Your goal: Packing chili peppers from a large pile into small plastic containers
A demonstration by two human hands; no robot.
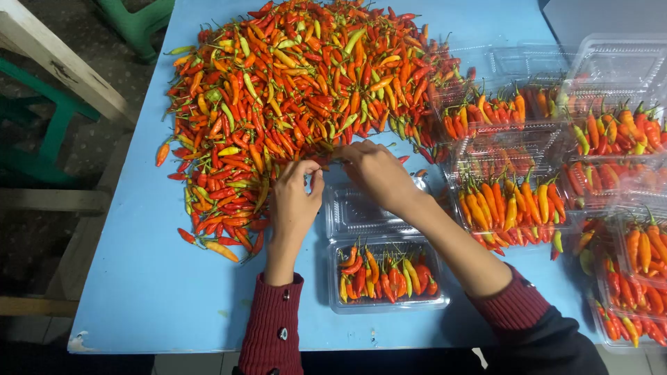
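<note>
Both hands, left (295, 191) and right (375, 170), pinch chilies at the near edge of the pile (292, 90), just beyond the open tray (385, 278) on the tabletop (139, 292).

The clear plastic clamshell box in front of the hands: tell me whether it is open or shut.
Open. The clear plastic clamshell box lies flat on the blue table, its lid half folded back and empty, its tray half partly filled with chillies.

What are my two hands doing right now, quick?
Left hand: fingers pinched on a red chili at the edge of the pile of red, orange and green chilies.
Right hand: reaching into the pile; grip cannot be told.
</note>
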